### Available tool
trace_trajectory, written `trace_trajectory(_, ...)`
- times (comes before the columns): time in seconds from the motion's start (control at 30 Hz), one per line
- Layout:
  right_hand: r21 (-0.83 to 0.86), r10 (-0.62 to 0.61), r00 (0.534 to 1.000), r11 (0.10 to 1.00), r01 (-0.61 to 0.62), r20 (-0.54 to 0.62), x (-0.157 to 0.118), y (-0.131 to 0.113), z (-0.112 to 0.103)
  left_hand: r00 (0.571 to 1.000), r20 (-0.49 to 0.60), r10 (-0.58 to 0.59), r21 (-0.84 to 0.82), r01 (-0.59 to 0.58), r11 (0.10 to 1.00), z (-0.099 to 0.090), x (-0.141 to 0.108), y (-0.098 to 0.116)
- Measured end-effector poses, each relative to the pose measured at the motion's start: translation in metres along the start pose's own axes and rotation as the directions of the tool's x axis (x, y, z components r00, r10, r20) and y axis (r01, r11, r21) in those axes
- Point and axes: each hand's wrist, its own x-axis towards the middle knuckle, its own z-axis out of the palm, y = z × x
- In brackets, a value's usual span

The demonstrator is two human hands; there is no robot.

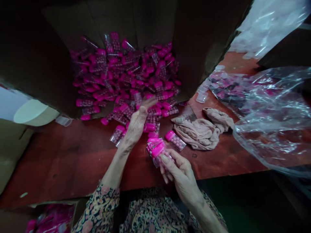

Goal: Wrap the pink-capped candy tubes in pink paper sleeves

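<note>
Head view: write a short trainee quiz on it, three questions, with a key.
1. Multiple choice: the right hand holds
A) a pen
B) a bottle
C) scissors

2. True or false: the cloth lies on the table, left of the clear bag in the picture.

3. Fill in: the big heap of pink-capped bottles lies mostly inside the brown ____.

Key: 1. B. 2. True. 3. Box.
</note>
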Motion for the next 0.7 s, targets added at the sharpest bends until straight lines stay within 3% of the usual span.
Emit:
trace_trajectory(0.2,-0.123,0.031,0.993,0.992,-0.017,0.114,-0.003,-0.009,0.006,0.943,0.323,-0.079,-0.129,0.127,0.983,0.011,-0.026,0.027)
trace_trajectory(0.3,-0.171,0.008,0.992,0.985,0.013,0.123,-0.003,-0.012,0.008,0.909,0.404,-0.105,-0.146,0.178,0.973,0.017,-0.035,0.027)
trace_trajectory(0.5,-0.214,-0.023,0.997,0.976,0.037,0.069,-0.009,-0.01,0.021,0.914,0.342,-0.218,-0.275,0.319,0.907,0.018,-0.049,0.025)
trace_trajectory(0.6,-0.251,-0.026,0.996,0.967,0.046,0.081,-0.009,-0.007,0.029,0.921,0.304,-0.244,-0.264,0.328,0.907,0.012,-0.055,0.025)
trace_trajectory(0.7,-0.238,-0.06,0.991,0.967,0.087,0.12,0.0,-0.007,0.031,0.949,0.186,-0.256,-0.284,0.302,0.91,0.01,-0.049,0.022)
